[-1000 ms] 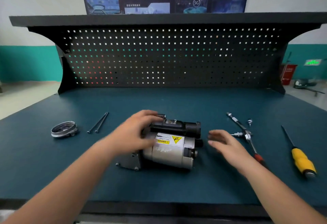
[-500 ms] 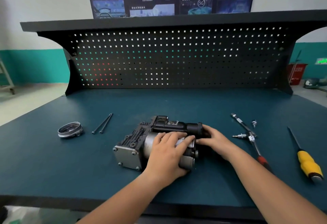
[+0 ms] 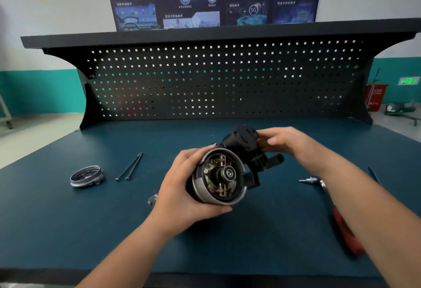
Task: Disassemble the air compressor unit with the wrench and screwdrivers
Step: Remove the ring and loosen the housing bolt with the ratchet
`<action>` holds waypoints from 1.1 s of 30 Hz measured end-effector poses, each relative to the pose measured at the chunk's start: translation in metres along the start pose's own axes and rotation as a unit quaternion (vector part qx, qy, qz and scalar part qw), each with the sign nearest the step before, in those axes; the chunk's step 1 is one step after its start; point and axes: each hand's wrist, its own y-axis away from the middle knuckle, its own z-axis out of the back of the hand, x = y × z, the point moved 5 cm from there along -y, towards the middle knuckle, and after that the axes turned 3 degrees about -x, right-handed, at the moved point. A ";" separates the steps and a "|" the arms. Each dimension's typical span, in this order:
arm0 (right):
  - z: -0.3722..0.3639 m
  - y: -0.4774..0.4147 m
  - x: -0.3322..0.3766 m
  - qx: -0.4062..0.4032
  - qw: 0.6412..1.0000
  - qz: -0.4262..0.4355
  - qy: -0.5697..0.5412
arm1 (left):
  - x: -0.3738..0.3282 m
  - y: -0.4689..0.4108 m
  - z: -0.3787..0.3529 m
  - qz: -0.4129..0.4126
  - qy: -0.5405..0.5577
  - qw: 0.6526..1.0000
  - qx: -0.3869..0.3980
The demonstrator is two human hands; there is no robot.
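The air compressor unit is tipped up above the bench with its open motor end facing me, brushes and shaft showing inside the silver housing. My left hand grips the silver motor housing from the left and below. My right hand holds the black cylindrical part at the unit's far upper right. The red-handled wrench lies on the mat to the right, partly hidden by my right forearm. A screwdriver tip peeks out beyond that forearm.
A removed metal end cap and two long bolts lie on the dark mat at left. A small silver fitting lies right of the unit. The black pegboard stands behind.
The compressor lay flat on the mat; both hands closed on it and have lifted and turned it, so its open motor end now faces me.
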 end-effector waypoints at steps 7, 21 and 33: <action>-0.006 -0.018 0.012 -0.019 1.000 0.005 -0.005 | 0.030 -0.014 0.025 0.064 0.116 0.990 -0.051; -0.038 -0.098 -0.044 -0.108 0.991 -0.073 -0.009 | 0.138 -0.052 0.048 0.230 0.307 0.914 -0.132; -0.068 -0.101 -0.074 -0.138 0.975 -0.094 -0.150 | 0.154 -0.056 0.033 0.213 0.259 0.933 -0.130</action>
